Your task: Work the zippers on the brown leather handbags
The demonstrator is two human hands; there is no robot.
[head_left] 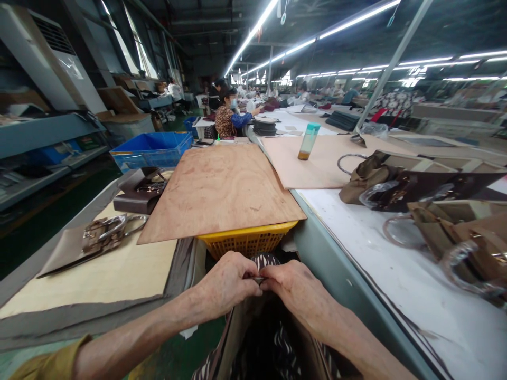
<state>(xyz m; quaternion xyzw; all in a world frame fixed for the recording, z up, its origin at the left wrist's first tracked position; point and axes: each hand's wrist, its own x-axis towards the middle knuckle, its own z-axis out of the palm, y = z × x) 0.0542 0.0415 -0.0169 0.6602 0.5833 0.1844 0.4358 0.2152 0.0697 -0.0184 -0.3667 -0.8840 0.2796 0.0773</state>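
Hands point(224, 282) pinch small piece point(259, 279); any lettering too small to read.

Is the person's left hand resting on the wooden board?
No, the left hand meets the right hand at a small dark piece, nearer the camera than the wooden board.

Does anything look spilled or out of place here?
Nothing looks spilled. One slight oddity: the bottle with brownish liquid stands on the pale pinkish sheet near the handbags, perhaps a personal drink among work materials.
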